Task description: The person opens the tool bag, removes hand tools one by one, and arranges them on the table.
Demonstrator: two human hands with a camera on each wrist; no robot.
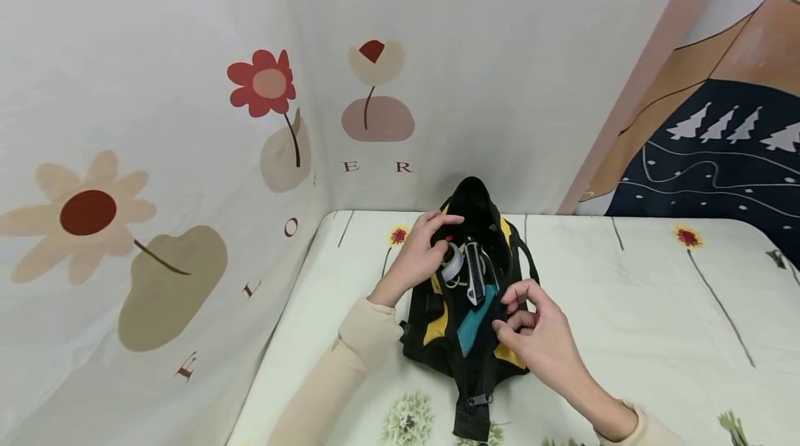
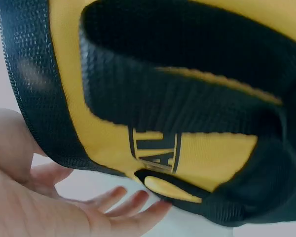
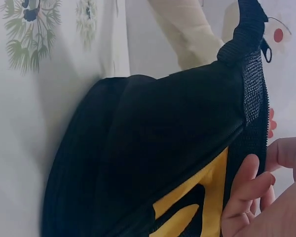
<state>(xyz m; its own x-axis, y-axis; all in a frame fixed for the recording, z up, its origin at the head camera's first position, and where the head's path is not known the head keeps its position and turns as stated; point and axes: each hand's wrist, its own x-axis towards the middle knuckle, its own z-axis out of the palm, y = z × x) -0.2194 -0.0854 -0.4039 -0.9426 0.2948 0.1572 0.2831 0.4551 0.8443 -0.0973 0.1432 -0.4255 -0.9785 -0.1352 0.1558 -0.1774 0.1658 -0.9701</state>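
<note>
A black and yellow bag (image 1: pixel 436 328) sits on the worktop (image 1: pixel 625 307), close to the pale wall cloth (image 1: pixel 500 71). Its top is wide open. Inside I can see a round, pale roll (image 1: pixel 453 267), a grey and black cutter (image 1: pixel 476 276) and a blue-green thing (image 1: pixel 473 324).

The left hand (image 1: pixel 420 251) is at the left side of the bag's mouth. Its grip is loose, with the thumb and pointing finger apart and the pointing finger nearly straight. The left wrist view shows a black strap (image 2: pixel 138 94) on the bag's yellow side.

The right hand (image 1: pixel 542 335) is on the other side. Its grip is small, with thumb and bent fingers pinching the bag by its zip edge (image 3: pixel 256 98). Flowers are printed on the worktop's white cover and on the wall cloth.
</note>
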